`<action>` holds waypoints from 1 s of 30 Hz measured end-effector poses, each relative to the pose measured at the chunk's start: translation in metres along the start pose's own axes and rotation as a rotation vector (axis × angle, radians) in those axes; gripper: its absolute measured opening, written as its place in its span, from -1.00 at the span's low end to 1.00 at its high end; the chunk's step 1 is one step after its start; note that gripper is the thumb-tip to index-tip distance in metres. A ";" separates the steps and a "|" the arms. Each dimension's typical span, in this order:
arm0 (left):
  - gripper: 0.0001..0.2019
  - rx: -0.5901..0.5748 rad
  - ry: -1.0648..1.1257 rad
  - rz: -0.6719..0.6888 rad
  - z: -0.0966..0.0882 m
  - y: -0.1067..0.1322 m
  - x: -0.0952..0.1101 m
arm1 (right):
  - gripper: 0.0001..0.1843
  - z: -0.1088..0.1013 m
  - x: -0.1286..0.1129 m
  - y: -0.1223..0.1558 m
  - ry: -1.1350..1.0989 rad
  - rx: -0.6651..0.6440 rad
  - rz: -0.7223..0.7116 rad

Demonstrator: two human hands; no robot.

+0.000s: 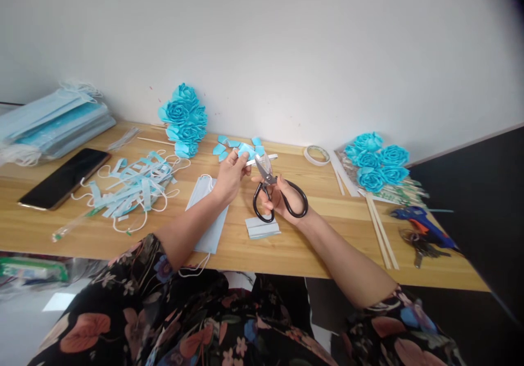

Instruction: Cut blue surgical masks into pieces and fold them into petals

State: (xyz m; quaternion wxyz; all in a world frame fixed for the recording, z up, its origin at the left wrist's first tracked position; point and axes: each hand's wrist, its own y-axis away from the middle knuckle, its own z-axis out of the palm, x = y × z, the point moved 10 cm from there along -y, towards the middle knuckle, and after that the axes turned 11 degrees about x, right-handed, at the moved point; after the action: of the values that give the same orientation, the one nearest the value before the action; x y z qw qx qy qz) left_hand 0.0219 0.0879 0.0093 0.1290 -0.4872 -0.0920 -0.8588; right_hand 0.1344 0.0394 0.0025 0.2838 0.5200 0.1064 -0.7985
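My right hand [282, 199] grips black-handled scissors [273, 191], fingers through the loops, blades pointing up and away. My left hand [231, 175] pinches a small blue piece of mask fabric [246, 150] right at the blade tips. Both hands hover over the wooden table [286, 246]. Under my left forearm lies a flat blue face mask [208, 229]. A small folded mask piece [262, 228] rests below the scissors.
Cut blue pieces [229, 146] lie behind the hands. Blue fabric roses stand at the wall [184, 119] and at right [374, 161]. Mask strips and ear loops [131, 188], a phone [65, 177], stacked masks [53, 123], tape roll [316, 154], wooden sticks [380, 229], glue gun [423, 224], keys [417, 243].
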 end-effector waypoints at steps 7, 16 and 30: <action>-0.79 0.011 -0.017 0.039 -0.004 -0.004 0.000 | -0.29 -0.003 -0.003 0.003 0.069 0.010 -0.013; -0.77 0.106 -0.070 0.114 -0.015 -0.010 0.005 | -0.10 0.023 0.006 0.014 0.024 -0.266 0.062; -0.78 0.123 -0.009 0.085 -0.013 -0.007 0.006 | -0.17 0.029 0.009 0.023 0.070 -0.305 0.074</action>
State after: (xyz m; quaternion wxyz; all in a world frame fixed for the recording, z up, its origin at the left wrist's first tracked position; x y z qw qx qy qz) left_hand 0.0057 0.0903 0.0076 0.1946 -0.4856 -0.1243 -0.8432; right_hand 0.1223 0.0036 0.0105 0.3847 0.5018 0.2170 -0.7437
